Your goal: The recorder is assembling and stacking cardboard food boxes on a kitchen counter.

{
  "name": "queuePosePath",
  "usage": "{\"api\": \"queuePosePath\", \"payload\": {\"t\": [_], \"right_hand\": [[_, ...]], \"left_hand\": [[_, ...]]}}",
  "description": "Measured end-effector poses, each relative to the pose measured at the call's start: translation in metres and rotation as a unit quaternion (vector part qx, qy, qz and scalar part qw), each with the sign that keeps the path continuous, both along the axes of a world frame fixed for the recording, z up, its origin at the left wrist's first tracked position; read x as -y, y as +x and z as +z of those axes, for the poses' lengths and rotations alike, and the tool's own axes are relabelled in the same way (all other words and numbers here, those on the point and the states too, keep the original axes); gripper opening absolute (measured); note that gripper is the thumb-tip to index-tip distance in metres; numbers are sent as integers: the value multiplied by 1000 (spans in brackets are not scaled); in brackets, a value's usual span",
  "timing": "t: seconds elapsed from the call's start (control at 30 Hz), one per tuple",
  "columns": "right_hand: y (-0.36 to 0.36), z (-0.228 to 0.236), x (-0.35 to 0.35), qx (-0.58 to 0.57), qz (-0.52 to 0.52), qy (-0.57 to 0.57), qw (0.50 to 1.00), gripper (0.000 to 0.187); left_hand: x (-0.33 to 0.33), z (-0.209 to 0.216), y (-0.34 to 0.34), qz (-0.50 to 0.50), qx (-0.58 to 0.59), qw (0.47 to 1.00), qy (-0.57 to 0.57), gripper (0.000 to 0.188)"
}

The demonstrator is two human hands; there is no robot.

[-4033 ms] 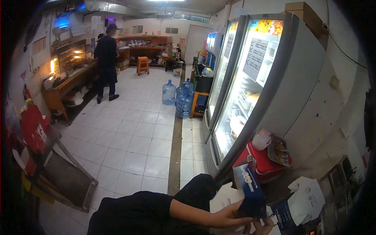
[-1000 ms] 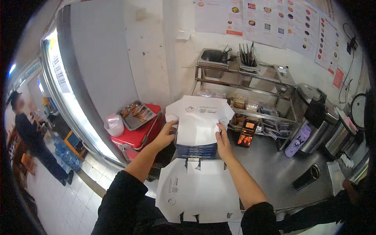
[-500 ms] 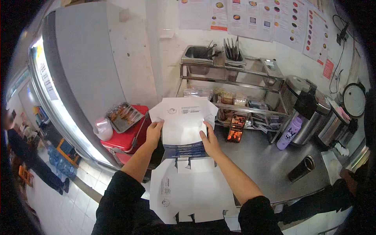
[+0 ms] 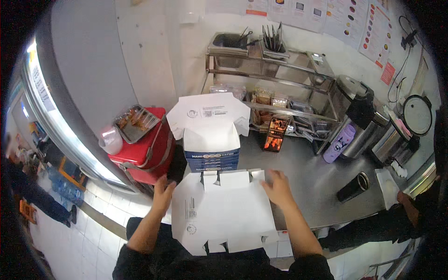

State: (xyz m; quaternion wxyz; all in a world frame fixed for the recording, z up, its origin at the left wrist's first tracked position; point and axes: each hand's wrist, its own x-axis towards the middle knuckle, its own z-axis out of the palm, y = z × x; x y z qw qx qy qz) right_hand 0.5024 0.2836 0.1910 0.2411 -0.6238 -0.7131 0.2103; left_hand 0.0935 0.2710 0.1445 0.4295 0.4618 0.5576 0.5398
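A flat, white cardboard box blank point(image 4: 224, 212) with cut flaps lies close in front of me, at the table's near edge. My left hand point(image 4: 163, 192) is beside its upper left edge, fingers and thumb apart. At its upper right corner is my right hand point(image 4: 279, 187), fingers spread and holding nothing; I cannot tell whether the fingertips touch the card. Just beyond the blank stands a stack of folded blue-and-white cardboard boxes point(image 4: 213, 163). The top box is folded up with its white lid point(image 4: 210, 108) raised and its inside showing.
On the left, a red cooler point(image 4: 144, 163) carries a foil tray of food point(image 4: 136, 123) and a white plastic jug point(image 4: 110, 141). Behind the steel table point(image 4: 303, 186) is a metal rack point(image 4: 275, 77). A phone point(image 4: 274, 135), purple bottle point(image 4: 339, 143), dark tumbler point(image 4: 353, 187) and another person's hand point(image 4: 407, 205) are rightward.
Both hands have let go of the upper folded box and drawn back to the sides of the flat blank. That box now sits on the stack. The view has shifted slightly.
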Motion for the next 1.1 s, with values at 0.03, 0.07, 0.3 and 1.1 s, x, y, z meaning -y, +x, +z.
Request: {"api": "queuePosePath", "payload": {"t": [0.03, 0.07, 0.3, 1.1], "right_hand": [[-3, -11, 15, 71, -34, -26, 997, 82], [-6, -20, 26, 148, -70, -69, 984, 87], [-33, -38, 47, 64, -54, -23, 996, 87], [0, 3, 3, -589, -63, -171, 787, 24]], "left_hand": [[24, -2, -4, -38, 12, 997, -66, 65], [43, -5, 0, -52, 17, 996, -67, 65], [79, -13, 26, -10, -6, 997, -73, 82], [96, -11, -7, 23, 9, 998, 66, 61]]}}
